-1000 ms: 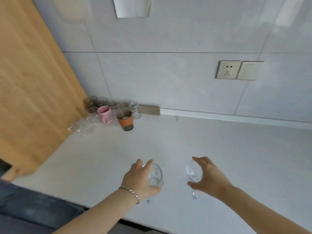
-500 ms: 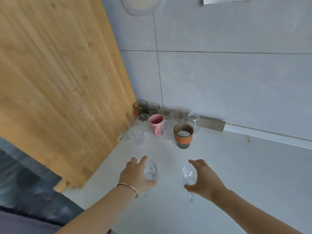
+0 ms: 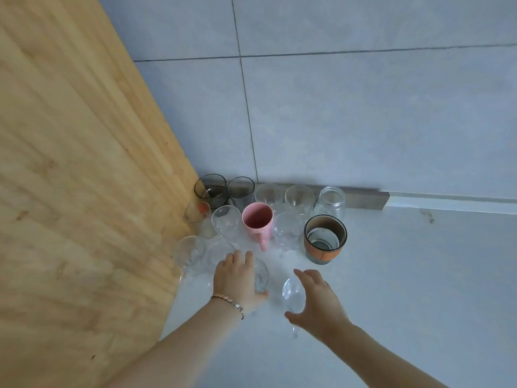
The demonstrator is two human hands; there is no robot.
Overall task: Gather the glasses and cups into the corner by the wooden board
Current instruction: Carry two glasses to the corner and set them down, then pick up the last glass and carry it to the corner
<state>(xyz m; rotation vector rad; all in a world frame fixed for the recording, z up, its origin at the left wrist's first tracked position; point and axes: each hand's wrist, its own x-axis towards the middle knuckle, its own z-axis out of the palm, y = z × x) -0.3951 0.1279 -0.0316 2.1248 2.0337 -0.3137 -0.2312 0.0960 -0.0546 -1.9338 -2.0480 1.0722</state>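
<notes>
My left hand (image 3: pixel 236 278) grips a clear stemmed glass (image 3: pixel 260 274) by its bowl, close to the front of the cluster. My right hand (image 3: pixel 316 302) holds a second clear stemmed glass (image 3: pixel 292 295), slightly nearer to me. Ahead, in the corner against the wooden board (image 3: pixel 78 177), stand several glasses and cups: a pink mug (image 3: pixel 257 219), an orange-sleeved cup (image 3: pixel 324 239), a smoky tumbler (image 3: pixel 210 189), a clear jar (image 3: pixel 330 203) and several clear stemmed glasses (image 3: pixel 226 222). Both held glasses are upright above the white counter (image 3: pixel 405 289).
The wooden board leans along the left side. A grey tiled wall (image 3: pixel 363 121) closes the back, with a grey skirting strip (image 3: pixel 363 198) at its foot. The counter stretches away to the right of the cluster.
Both hands have carried their glasses forward towards the corner cluster, and my view has moved in closer; the left glass now sits just in front of the clear glasses by the board.
</notes>
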